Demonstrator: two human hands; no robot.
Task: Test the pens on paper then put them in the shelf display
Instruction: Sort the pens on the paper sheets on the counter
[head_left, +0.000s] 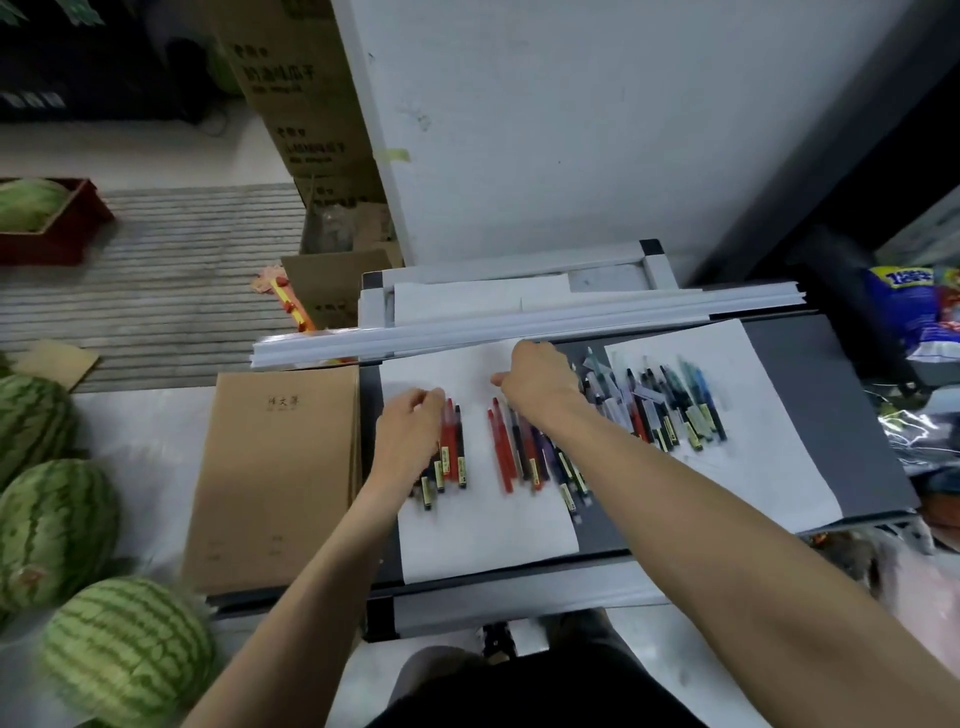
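Observation:
Several pens lie in three groups on two white sheets on a dark grey tabletop (831, 395). My left hand (410, 434) lies over the left group of red and dark pens (451, 457), its fingers curled round their upper ends. The middle group of pens (519, 452) sits on the same left sheet (483, 535), partly under my right forearm. My right hand (535, 379) hovers at that sheet's top edge, fingers curled down and thumb pointing left; what it holds is hidden. A bigger pile of pens (665, 415) lies on the right sheet (769, 457).
Long white strips (519, 327) lie across the table's far edge, in front of a white-framed stand (519, 291). A stack of brown notebooks (275, 478) is at the left, with watermelons (124, 649) beside it. Bagged goods (914, 312) crowd the right edge.

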